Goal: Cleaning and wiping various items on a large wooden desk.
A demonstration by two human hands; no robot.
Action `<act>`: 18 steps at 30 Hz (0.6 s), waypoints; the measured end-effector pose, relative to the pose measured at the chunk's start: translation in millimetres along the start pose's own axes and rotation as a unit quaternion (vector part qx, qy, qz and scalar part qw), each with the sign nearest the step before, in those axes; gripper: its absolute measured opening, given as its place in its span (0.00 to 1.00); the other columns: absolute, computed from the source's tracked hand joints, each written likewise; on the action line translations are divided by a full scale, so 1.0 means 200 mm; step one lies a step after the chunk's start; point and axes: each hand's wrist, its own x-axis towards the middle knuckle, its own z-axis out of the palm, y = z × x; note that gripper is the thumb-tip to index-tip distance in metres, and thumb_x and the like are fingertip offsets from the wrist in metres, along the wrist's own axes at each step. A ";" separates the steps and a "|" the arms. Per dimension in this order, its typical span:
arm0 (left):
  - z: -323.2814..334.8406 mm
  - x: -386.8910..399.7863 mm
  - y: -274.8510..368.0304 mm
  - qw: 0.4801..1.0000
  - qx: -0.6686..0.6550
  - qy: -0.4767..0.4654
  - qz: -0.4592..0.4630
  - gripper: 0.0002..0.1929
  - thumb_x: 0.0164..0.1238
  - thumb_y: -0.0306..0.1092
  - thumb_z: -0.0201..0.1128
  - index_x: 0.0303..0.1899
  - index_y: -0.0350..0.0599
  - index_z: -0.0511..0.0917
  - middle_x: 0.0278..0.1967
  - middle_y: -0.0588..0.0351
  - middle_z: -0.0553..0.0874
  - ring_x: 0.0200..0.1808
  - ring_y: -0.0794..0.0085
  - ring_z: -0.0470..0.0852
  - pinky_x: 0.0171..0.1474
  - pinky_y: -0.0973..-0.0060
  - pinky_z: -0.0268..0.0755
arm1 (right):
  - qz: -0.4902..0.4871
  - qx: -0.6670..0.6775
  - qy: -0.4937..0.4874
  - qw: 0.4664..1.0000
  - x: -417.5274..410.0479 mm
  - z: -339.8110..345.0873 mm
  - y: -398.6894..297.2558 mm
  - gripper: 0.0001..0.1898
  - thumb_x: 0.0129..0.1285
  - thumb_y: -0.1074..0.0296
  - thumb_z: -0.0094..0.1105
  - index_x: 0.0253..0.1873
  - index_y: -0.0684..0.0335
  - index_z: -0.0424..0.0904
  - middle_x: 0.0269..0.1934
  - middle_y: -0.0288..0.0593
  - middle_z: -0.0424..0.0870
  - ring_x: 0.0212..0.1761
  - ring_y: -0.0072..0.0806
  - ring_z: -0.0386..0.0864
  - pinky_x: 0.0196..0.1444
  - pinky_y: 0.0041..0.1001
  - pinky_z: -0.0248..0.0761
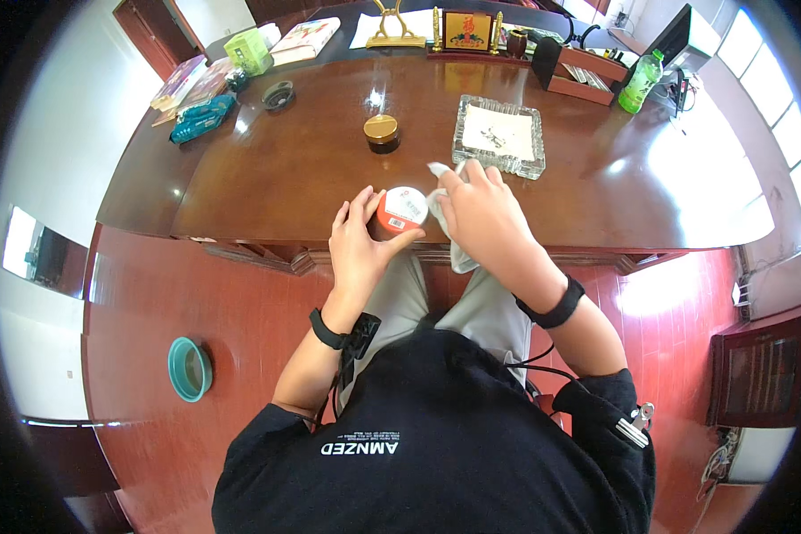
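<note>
My left hand (pixel 362 237) grips a small round container (pixel 404 208) at the desk's near edge. Its visible face is white and orange and bears writing and a printed code. Close on its right, my right hand (pixel 478 205) holds a crumpled whitish cloth (pixel 463 259), whose lower end hangs past the desk edge. Whether the cloth touches the container I cannot tell. Beyond my hands a dark jar with a gold lid (pixel 381 133) stands upright on the glossy wooden desk (pixel 294 180). To its right sits a square glass ashtray (pixel 538 150) with a pale sheet and dark bits inside.
A green-capped bottle (pixel 641 81) and a wooden desk organizer (pixel 581 94) stand at the back right. At the back left lie a teal packet (pixel 202 119), books (pixel 179 81), a green tissue box (pixel 248 52) and a dark round dish (pixel 278 97). A teal basin (pixel 189 342) rests on the floor.
</note>
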 end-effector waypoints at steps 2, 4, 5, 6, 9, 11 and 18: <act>0.00 -0.01 -0.02 1.000 -0.010 -0.006 -0.007 0.48 0.50 0.55 0.86 0.69 0.37 0.73 0.61 0.52 0.90 0.66 0.46 0.83 0.79 0.52 0.64 | -0.094 0.035 0.057 0.993 0.04 -0.05 -0.08 0.16 0.67 0.66 0.64 0.58 0.61 0.83 0.51 0.52 0.82 0.53 0.50 0.82 0.51 0.44 0.82; 0.00 -0.01 -0.05 1.000 -0.007 -0.004 0.018 0.46 0.50 0.46 0.87 0.70 0.39 0.74 0.59 0.47 0.91 0.67 0.48 0.83 0.75 0.55 0.71 | -0.113 0.013 0.009 0.993 0.03 -0.03 -0.16 0.17 0.66 0.66 0.64 0.58 0.61 0.83 0.51 0.52 0.83 0.53 0.50 0.82 0.51 0.44 0.83; 0.00 -0.01 -0.05 1.000 -0.005 -0.004 0.016 0.46 0.50 0.46 0.87 0.70 0.39 0.74 0.59 0.47 0.91 0.67 0.48 0.83 0.75 0.55 0.71 | -0.132 -0.009 -0.040 0.990 0.03 -0.01 -0.21 0.17 0.66 0.66 0.64 0.58 0.62 0.84 0.52 0.53 0.83 0.53 0.50 0.82 0.50 0.45 0.83; 0.02 0.00 -0.03 1.000 -0.007 0.000 0.021 0.44 0.52 0.43 0.85 0.71 0.41 0.73 0.60 0.48 0.90 0.67 0.47 0.83 0.76 0.54 0.70 | -0.129 -0.005 -0.040 0.991 0.02 0.08 -0.21 0.17 0.64 0.66 0.65 0.56 0.64 0.84 0.52 0.55 0.83 0.53 0.50 0.83 0.49 0.44 0.84; 0.01 0.00 -0.04 1.000 0.004 -0.024 0.020 0.43 0.59 0.36 0.78 0.75 0.40 0.66 0.60 0.49 0.90 0.65 0.54 0.86 0.80 0.51 0.62 | -0.147 0.032 -0.021 0.988 0.11 0.18 -0.20 0.15 0.68 0.65 0.65 0.55 0.63 0.84 0.48 0.55 0.83 0.49 0.50 0.84 0.50 0.40 0.83; 0.00 0.00 -0.02 0.999 -0.009 -0.025 0.023 0.40 0.61 0.35 0.76 0.74 0.39 0.67 0.58 0.44 0.90 0.61 0.53 0.87 0.79 0.51 0.63 | -0.142 0.023 -0.029 0.989 0.18 0.20 -0.20 0.15 0.66 0.66 0.65 0.55 0.64 0.83 0.48 0.55 0.83 0.49 0.51 0.84 0.49 0.40 0.84; 0.01 0.01 -0.02 1.000 -0.002 0.009 0.004 0.36 0.63 0.36 0.76 0.71 0.38 0.71 0.51 0.41 0.91 0.55 0.50 0.89 0.78 0.50 0.65 | -0.066 0.017 -0.075 0.995 0.32 0.21 -0.28 0.21 0.57 0.66 0.75 0.54 0.67 0.81 0.50 0.57 0.83 0.51 0.53 0.85 0.50 0.41 0.85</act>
